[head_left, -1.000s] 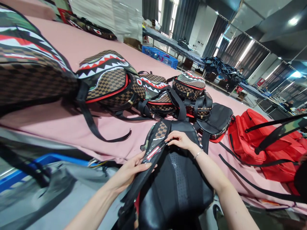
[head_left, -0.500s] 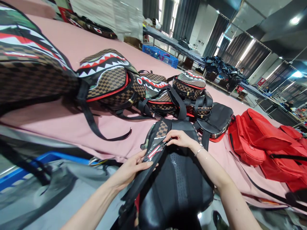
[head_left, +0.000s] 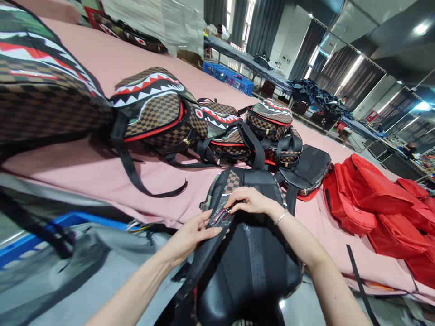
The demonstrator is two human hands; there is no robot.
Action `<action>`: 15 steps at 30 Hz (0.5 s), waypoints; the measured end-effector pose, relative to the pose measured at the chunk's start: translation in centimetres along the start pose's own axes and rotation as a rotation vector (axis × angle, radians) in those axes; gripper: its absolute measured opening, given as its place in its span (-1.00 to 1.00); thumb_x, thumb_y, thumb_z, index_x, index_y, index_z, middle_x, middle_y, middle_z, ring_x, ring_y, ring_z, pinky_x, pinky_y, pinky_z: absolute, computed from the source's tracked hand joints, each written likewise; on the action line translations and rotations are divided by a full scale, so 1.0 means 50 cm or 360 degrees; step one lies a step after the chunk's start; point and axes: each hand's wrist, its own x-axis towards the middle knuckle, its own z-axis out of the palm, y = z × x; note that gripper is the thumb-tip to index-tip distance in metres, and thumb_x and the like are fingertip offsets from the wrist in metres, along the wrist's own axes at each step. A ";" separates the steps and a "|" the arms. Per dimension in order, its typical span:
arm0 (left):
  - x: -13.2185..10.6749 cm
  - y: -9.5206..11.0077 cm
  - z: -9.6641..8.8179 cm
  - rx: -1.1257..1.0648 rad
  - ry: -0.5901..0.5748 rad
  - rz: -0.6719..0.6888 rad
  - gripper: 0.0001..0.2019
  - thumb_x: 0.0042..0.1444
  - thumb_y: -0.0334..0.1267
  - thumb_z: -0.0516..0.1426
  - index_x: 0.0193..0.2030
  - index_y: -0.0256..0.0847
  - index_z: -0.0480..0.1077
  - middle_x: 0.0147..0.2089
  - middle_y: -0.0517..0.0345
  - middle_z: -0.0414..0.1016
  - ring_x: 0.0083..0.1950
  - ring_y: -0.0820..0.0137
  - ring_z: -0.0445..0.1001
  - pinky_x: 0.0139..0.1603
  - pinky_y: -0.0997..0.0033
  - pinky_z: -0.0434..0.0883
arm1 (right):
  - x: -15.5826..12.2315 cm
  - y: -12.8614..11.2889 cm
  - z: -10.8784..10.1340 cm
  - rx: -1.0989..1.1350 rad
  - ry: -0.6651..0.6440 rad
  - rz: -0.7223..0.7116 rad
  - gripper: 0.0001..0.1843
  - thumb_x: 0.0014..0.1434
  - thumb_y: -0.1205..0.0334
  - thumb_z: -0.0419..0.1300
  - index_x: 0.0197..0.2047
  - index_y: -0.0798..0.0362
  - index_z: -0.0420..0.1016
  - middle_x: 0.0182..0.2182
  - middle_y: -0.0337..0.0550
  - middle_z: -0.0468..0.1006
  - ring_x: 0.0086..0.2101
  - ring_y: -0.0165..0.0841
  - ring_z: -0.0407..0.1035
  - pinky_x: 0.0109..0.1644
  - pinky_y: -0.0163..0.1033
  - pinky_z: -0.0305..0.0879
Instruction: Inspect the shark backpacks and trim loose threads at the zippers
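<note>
A backpack point(head_left: 251, 258) lies back-panel up at the near edge of a pink-covered table point(head_left: 102, 172), its black padded back toward me. My left hand point(head_left: 190, 235) grips its left shoulder strap point(head_left: 207, 253) from the side, fingers closed over it. My right hand point(head_left: 249, 201) pinches a small clear packet with red print point(head_left: 219, 215) at the top of that strap, fingers pressed together. A thin bracelet circles my right wrist.
Several brown checkered shark-mouth backpacks point(head_left: 156, 117) lie in a row across the table, straps trailing. Red backpacks point(head_left: 367, 194) are piled at the right. A blue crate point(head_left: 20, 249) stands at lower left. Other tables, a blue basket point(head_left: 231, 79) and curtains lie beyond.
My right hand has slid slightly left along the strap top, folding the clear packet smaller. The dark strap that swung over the red bags at right has dropped out of sight.
</note>
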 end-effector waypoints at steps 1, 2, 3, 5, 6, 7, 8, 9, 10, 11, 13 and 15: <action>-0.001 0.000 0.003 0.0001 0.0001 0.0005 -0.55 -0.23 -0.24 0.34 -0.13 -0.20 0.43 -0.27 0.11 0.56 -0.31 0.38 0.49 -0.21 0.45 0.43 | -0.003 -0.002 0.001 -0.0033 0.0014 -0.0026 -0.92 0.09 0.29 0.26 -0.30 0.09 0.52 -0.32 -0.17 0.55 -0.25 -0.40 0.38 -0.05 -0.28 0.30; -0.001 0.000 0.007 0.0002 0.0007 0.0011 -0.55 -0.24 -0.24 0.35 -0.13 -0.20 0.44 -0.27 0.11 0.57 -0.29 0.37 0.49 -0.20 0.44 0.43 | -0.007 -0.004 0.004 -0.0067 0.0039 -0.0044 -0.92 0.08 0.31 0.27 -0.31 0.09 0.52 -0.33 -0.18 0.55 -0.26 -0.40 0.38 -0.05 -0.28 0.30; -0.002 0.001 0.011 0.0003 0.0022 0.0021 -0.55 -0.25 -0.24 0.35 -0.13 -0.20 0.44 -0.27 0.10 0.57 -0.28 0.35 0.50 -0.19 0.43 0.43 | -0.012 -0.006 0.007 -0.0098 0.0076 -0.0047 -0.92 0.07 0.31 0.28 -0.31 0.09 0.52 -0.34 -0.18 0.54 -0.27 -0.40 0.38 -0.06 -0.28 0.30; -0.004 0.001 0.019 0.0009 0.0064 0.0041 -0.52 -0.27 -0.23 0.35 -0.12 -0.20 0.44 -0.23 0.08 0.57 -0.23 0.30 0.51 -0.16 0.39 0.44 | -0.030 -0.013 0.016 -0.0147 0.0201 -0.0011 -0.92 0.07 0.31 0.28 -0.31 0.08 0.52 -0.34 -0.18 0.54 -0.27 -0.40 0.39 -0.07 -0.28 0.30; -0.005 0.001 0.023 0.0009 0.0088 0.0051 -0.50 -0.27 -0.23 0.35 -0.10 -0.20 0.44 -0.20 0.06 0.57 -0.20 0.27 0.51 -0.13 0.37 0.44 | -0.042 -0.017 0.023 -0.0161 0.0299 0.0027 -0.92 0.08 0.30 0.27 -0.30 0.08 0.52 -0.34 -0.17 0.54 -0.28 -0.40 0.39 -0.08 -0.29 0.31; -0.005 0.001 0.027 0.0004 0.0104 0.0060 -0.48 -0.27 -0.22 0.35 -0.07 -0.20 0.43 -0.15 0.04 0.56 -0.18 0.25 0.51 -0.11 0.34 0.43 | -0.056 -0.023 0.030 -0.0172 0.0411 0.0074 -0.90 0.09 0.28 0.27 -0.28 0.09 0.52 -0.34 -0.17 0.54 -0.28 -0.40 0.39 -0.11 -0.30 0.32; -0.005 -0.001 0.032 -0.0002 0.0112 0.0067 -0.46 -0.26 -0.21 0.34 -0.05 -0.20 0.41 -0.11 0.02 0.55 -0.15 0.23 0.51 -0.08 0.31 0.43 | -0.071 -0.028 0.037 -0.0182 0.0528 0.0129 -0.88 0.09 0.26 0.26 -0.27 0.09 0.52 -0.34 -0.16 0.54 -0.29 -0.40 0.39 -0.14 -0.31 0.32; -0.005 -0.003 0.036 -0.0004 0.0111 0.0072 -0.43 -0.26 -0.20 0.34 -0.02 -0.21 0.39 -0.07 0.00 0.54 -0.13 0.21 0.50 -0.05 0.29 0.42 | -0.086 -0.035 0.045 -0.0197 0.0636 0.0194 -0.87 0.10 0.25 0.26 -0.25 0.09 0.51 -0.34 -0.16 0.54 -0.30 -0.40 0.39 -0.17 -0.32 0.32; -0.004 -0.005 0.040 -0.0005 0.0105 0.0080 -0.42 -0.25 -0.19 0.34 0.00 -0.21 0.38 -0.03 -0.01 0.52 -0.11 0.20 0.50 -0.01 0.27 0.40 | -0.101 -0.042 0.053 -0.0217 0.0726 0.0260 -0.85 0.10 0.23 0.25 -0.24 0.08 0.51 -0.34 -0.16 0.54 -0.31 -0.40 0.39 -0.20 -0.33 0.32; -0.002 -0.009 0.044 -0.0003 0.0098 0.0092 -0.42 -0.24 -0.19 0.33 0.00 -0.21 0.37 -0.01 -0.02 0.51 -0.08 0.20 0.49 0.02 0.26 0.38 | -0.116 -0.049 0.059 -0.0242 0.0790 0.0320 -0.84 0.11 0.22 0.24 -0.23 0.07 0.51 -0.34 -0.16 0.53 -0.32 -0.40 0.39 -0.21 -0.33 0.32; 0.001 -0.016 0.052 0.0012 0.0094 0.0117 -0.43 -0.23 -0.18 0.33 -0.01 -0.22 0.36 0.02 -0.01 0.49 -0.03 0.20 0.46 0.08 0.27 0.33 | -0.139 -0.063 0.067 -0.0305 0.0845 0.0399 -0.83 0.13 0.20 0.22 -0.21 0.06 0.51 -0.33 -0.17 0.54 -0.31 -0.41 0.39 -0.21 -0.34 0.31; 0.005 -0.023 0.060 0.0024 0.0099 0.0133 -0.45 -0.22 -0.18 0.33 -0.03 -0.21 0.36 0.02 0.00 0.49 0.02 0.21 0.43 0.12 0.28 0.30 | -0.153 -0.078 0.069 -0.0379 0.0839 0.0441 -0.82 0.14 0.18 0.20 -0.19 0.05 0.50 -0.32 -0.16 0.54 -0.30 -0.40 0.40 -0.21 -0.34 0.31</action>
